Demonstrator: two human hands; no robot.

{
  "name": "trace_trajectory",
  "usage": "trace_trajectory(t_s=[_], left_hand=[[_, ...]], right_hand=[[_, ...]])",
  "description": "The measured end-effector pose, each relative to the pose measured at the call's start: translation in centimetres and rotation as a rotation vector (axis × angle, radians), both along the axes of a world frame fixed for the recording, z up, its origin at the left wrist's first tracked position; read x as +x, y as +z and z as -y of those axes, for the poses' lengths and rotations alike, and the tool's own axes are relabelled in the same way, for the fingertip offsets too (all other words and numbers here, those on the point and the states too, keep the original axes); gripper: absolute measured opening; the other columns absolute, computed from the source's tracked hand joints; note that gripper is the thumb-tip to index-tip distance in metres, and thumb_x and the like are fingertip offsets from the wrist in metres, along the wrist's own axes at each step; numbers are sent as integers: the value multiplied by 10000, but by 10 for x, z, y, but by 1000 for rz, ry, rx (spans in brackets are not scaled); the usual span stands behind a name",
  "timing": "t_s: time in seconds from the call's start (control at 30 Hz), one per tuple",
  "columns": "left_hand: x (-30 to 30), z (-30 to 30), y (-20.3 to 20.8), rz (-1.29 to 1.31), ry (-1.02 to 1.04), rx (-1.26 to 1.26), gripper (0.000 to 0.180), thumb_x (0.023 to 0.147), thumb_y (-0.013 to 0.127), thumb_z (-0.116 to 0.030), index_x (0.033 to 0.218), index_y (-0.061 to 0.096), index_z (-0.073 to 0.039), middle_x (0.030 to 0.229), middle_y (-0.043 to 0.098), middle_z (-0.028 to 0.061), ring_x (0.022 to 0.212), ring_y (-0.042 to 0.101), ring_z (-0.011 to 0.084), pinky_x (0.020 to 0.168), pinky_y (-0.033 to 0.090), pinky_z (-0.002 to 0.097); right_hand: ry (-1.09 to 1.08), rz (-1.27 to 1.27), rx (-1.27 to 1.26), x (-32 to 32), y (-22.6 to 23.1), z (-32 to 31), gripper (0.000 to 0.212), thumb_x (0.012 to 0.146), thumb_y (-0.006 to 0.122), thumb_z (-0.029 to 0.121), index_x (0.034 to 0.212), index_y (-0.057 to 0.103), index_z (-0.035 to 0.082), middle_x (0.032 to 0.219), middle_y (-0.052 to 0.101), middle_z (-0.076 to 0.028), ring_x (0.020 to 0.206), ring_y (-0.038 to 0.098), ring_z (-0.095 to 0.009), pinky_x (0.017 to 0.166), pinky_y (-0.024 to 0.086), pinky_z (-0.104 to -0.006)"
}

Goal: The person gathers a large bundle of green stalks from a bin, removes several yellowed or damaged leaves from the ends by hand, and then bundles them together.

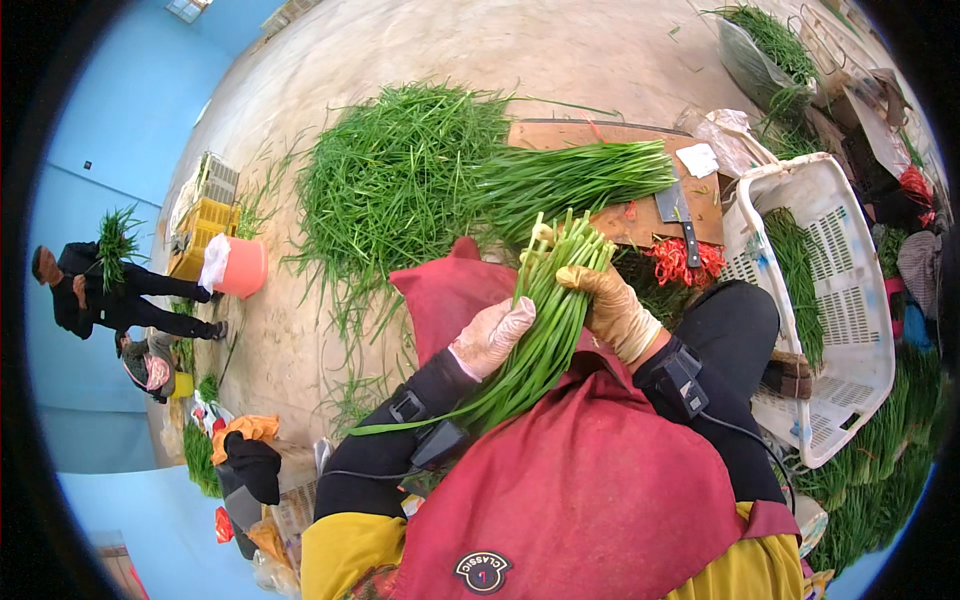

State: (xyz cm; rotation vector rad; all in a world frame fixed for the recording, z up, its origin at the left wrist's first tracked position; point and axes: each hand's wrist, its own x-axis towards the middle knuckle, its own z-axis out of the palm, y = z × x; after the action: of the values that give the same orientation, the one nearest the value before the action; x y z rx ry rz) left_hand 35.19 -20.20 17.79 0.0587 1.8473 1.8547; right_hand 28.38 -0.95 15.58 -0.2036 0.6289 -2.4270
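Over my lap I hold a thick bunch of long green chives (558, 318), its pale cut ends pointing away from me. My left hand (493, 335), in a thin whitish glove, is closed round the bunch's left side. Higher up, my right hand (608, 308), in a yellowish stained glove, grips the right side near the cut ends. The leafy tips trail down to the left across my red apron (570, 480). Just beyond, a neat sheaf of chives (600, 170) lies on a brown board (705, 215), beside a knife (678, 215) with a black handle.
A big loose heap of chives (390, 160) spreads over the floor at the far left. Red ties (685, 262) lie at the board's near edge. A white plastic basket (850, 390) with chives stands at my right. Two people and a pink bucket (243, 268) are farther left.
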Motion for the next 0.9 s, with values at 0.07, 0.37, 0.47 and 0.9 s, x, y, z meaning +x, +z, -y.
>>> trace_trajectory(t_s=[0.07,0.37,0.47,0.9], left_hand=[[-4,-1,0,-34,-60,-115,490,1047,437,-434,1168,589,15,1011,646,54,956,578,135,882,466,305],[-4,3,8,-137,-251,-415,603,1031,390,-508,1267,553,22,1144,653,161,1099,604,270,987,436,364],[-10,30,25,-246,-334,-458,651,991,500,-473,1396,436,32,1289,584,209,1221,558,309,1065,401,378],[-102,-76,126,-701,-905,-770,659,977,488,-474,1396,446,32,1464,434,259,1370,422,364,1145,330,407]], right_hand=[[43,-17,-45,2,5,-3,701,793,762,152,1418,455,69,1289,610,-147,1144,609,-278,1029,476,-420],[23,-69,9,8,7,-7,677,783,767,133,1377,476,-14,1030,686,-136,958,675,-256,888,538,-380],[-11,-50,18,12,3,-13,681,779,777,147,1379,491,0,1023,672,-114,965,662,-266,894,526,-388],[108,174,-221,22,-6,-4,657,886,715,314,1407,435,28,1246,588,-132,1136,583,-266,998,488,-408]])
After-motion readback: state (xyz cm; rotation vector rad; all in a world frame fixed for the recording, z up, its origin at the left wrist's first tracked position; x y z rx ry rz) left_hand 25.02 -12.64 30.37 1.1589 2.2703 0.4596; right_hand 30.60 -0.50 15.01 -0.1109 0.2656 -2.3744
